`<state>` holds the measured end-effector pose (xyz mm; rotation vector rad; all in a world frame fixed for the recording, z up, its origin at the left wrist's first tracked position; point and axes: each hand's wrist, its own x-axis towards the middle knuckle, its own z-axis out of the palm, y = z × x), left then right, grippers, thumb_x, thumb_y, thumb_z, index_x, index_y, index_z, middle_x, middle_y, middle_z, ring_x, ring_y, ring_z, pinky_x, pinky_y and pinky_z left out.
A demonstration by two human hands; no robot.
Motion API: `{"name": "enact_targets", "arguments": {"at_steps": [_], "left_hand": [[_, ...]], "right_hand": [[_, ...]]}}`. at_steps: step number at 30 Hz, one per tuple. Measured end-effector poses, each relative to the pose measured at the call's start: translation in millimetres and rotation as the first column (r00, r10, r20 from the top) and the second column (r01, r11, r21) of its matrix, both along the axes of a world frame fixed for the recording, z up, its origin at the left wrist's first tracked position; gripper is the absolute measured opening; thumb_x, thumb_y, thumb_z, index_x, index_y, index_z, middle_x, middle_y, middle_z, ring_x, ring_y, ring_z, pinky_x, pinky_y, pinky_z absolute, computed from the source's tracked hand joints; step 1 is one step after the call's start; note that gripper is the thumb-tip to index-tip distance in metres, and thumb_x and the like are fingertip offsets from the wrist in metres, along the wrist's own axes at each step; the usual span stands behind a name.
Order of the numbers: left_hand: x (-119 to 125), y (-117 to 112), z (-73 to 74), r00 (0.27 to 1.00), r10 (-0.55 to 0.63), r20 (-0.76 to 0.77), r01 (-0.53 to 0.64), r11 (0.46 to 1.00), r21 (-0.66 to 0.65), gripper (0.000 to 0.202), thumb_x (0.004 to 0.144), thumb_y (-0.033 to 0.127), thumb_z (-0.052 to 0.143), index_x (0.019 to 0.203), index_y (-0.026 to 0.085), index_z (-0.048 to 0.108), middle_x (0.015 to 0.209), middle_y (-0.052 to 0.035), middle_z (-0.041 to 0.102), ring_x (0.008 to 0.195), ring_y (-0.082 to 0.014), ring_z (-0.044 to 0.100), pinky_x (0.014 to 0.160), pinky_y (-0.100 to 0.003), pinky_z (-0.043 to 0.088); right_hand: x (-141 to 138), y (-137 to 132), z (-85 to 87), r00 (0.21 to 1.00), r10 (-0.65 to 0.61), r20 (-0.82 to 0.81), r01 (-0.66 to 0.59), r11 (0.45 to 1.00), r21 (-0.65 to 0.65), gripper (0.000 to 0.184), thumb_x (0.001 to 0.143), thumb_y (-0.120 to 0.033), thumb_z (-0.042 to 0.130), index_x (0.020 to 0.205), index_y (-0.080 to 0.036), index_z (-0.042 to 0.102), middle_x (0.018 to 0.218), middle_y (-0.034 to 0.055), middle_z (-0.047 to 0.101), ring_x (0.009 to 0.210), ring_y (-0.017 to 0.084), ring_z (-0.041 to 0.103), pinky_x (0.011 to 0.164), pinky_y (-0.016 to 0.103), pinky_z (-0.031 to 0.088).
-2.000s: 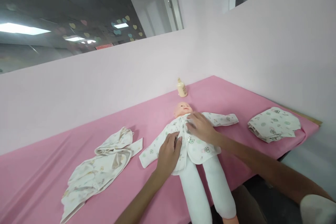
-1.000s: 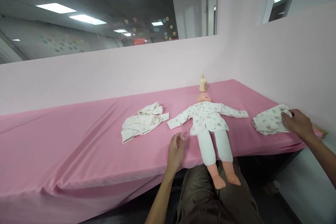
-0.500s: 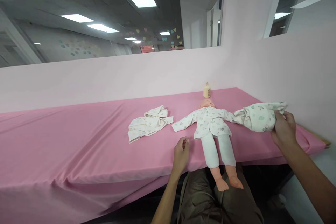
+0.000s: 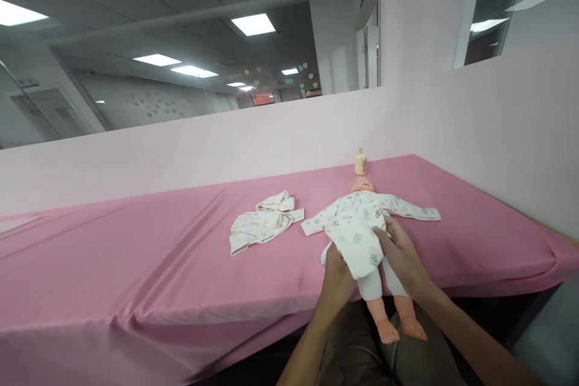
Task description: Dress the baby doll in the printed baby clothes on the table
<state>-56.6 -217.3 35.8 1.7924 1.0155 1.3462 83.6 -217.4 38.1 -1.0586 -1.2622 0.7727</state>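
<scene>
A baby doll lies on its back on the pink table, wearing a printed white top, its bare feet hanging over the front edge. Both of my hands hold a folded printed garment over the doll's hips and thighs. My left hand grips its left side, fingers curled under the cloth. My right hand grips its right side, beside the doll's leg.
A crumpled printed garment lies left of the doll. A small cream bottle stands by the doll's head against the pink wall. The wall turns a corner at the right. My lap is under the table edge.
My right hand carried the folded garment from the table's right end to the doll's legs. My left hand left the table edge and took hold of it too.
</scene>
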Motion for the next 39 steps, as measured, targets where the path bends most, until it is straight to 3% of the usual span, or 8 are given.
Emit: {"name": "enact_targets", "arguments": {"at_steps": [4, 7, 12, 18, 25, 32, 36, 39], "left_hand": [[-11, 8, -3.7, 0.995, 0.098, 0.011, -0.098, 0.992, 0.083, 0.032, 0.086, 0.035, 0.052, 0.110, 0.019, 0.066, 0.110, -0.0095, 0.068, 0.102, -0.0268, 0.062, 0.091, -0.041, 0.049], [-11, 10, 2.1, 0.992, 0.055, -0.114, -0.038, 0.988, 0.148, 0.031, 0.085, 0.023, 0.048, 0.112, 0.020, 0.064, 0.116, -0.0088, 0.066, 0.107, -0.0254, 0.059, 0.094, -0.040, 0.046], [-13, 16, 13.5, 0.902, -0.108, -0.418, 0.134, 0.990, 0.034, 0.035, 0.076, 0.015, 0.051, 0.109, 0.021, 0.062, 0.111, -0.0067, 0.066, 0.101, -0.0227, 0.059, 0.090, -0.038, 0.047], [-27, 25, 18.2, 0.959, -0.027, -0.280, 0.023, 1.000, -0.017, 0.042, 0.083, 0.027, 0.054, 0.124, 0.023, 0.060, 0.128, -0.0066, 0.061, 0.119, -0.0247, 0.054, 0.102, -0.041, 0.042], [-56, 30, 17.0, 0.958, -0.113, -0.263, 0.041, 0.964, -0.263, 0.048, 0.086, 0.045, 0.050, 0.125, 0.020, 0.060, 0.092, -0.0055, 0.069, 0.061, -0.0133, 0.058, 0.058, -0.027, 0.050], [-74, 50, 39.5, 0.994, 0.063, 0.088, -0.039, 0.968, -0.250, 0.024, 0.076, 0.030, 0.055, 0.092, 0.015, 0.067, 0.076, -0.0031, 0.066, 0.068, -0.0132, 0.060, 0.065, -0.025, 0.048], [-55, 50, 70.7, 1.000, 0.018, 0.019, -0.012, 0.967, -0.254, 0.024, 0.077, 0.030, 0.054, 0.096, 0.018, 0.061, 0.061, 0.0044, 0.051, 0.046, -0.0068, 0.041, 0.043, -0.018, 0.032], [-39, 42, 92.9, 0.981, -0.138, -0.134, 0.105, 0.968, -0.227, 0.025, 0.076, 0.022, 0.051, 0.099, 0.019, 0.058, 0.066, 0.0044, 0.051, 0.051, -0.0068, 0.044, 0.045, -0.017, 0.033]], "right_hand": [[-1, -15, -12.1, 0.955, -0.155, 0.255, 0.123, 0.983, 0.137, 0.054, 0.087, -0.042, 0.054, 0.138, -0.028, 0.039, 0.143, 0.0090, 0.043, 0.129, 0.028, 0.045, 0.098, 0.047, 0.048], [-5, -17, -11.0, 0.817, -0.236, 0.526, 0.064, 0.944, 0.324, 0.052, 0.085, -0.038, 0.057, 0.135, -0.030, 0.046, 0.147, 0.0064, 0.039, 0.137, 0.030, 0.034, 0.106, 0.052, 0.039], [-2, 5, 6.2, 0.709, -0.243, 0.662, -0.056, 0.916, 0.396, 0.027, 0.092, -0.024, 0.043, 0.108, -0.026, 0.064, 0.108, 0.0047, 0.067, 0.103, 0.023, 0.062, 0.090, 0.042, 0.049], [22, 36, -2.5, 0.638, -0.250, 0.728, 0.068, 0.960, 0.270, 0.027, 0.082, -0.017, 0.043, 0.094, -0.026, 0.065, 0.093, 0.0054, 0.067, 0.079, 0.026, 0.063, 0.064, 0.038, 0.047], [73, 52, -13.4, 0.706, -0.302, 0.640, 0.295, 0.948, 0.122, 0.013, 0.075, -0.024, 0.049, 0.077, -0.023, 0.061, 0.071, 0.0025, 0.063, 0.063, 0.020, 0.056, 0.057, 0.033, 0.040], [159, 73, -4.7, 0.793, -0.510, 0.333, 0.584, 0.793, -0.175, 0.021, 0.072, -0.029, 0.049, 0.082, -0.017, 0.063, 0.081, 0.0052, 0.065, 0.076, 0.020, 0.059, 0.065, 0.031, 0.044], [139, 62, 5.9, 0.750, -0.576, 0.326, 0.615, 0.788, -0.023, 0.035, 0.075, -0.025, 0.048, 0.105, -0.013, 0.061, 0.111, 0.0133, 0.062, 0.098, 0.025, 0.059, 0.086, 0.041, 0.046], [101, 42, 23.1, 0.850, -0.371, 0.373, 0.365, 0.927, 0.091, 0.038, 0.082, -0.032, 0.050, 0.114, -0.015, 0.059, 0.119, 0.0132, 0.058, 0.106, 0.025, 0.056, 0.092, 0.042, 0.045]]}}
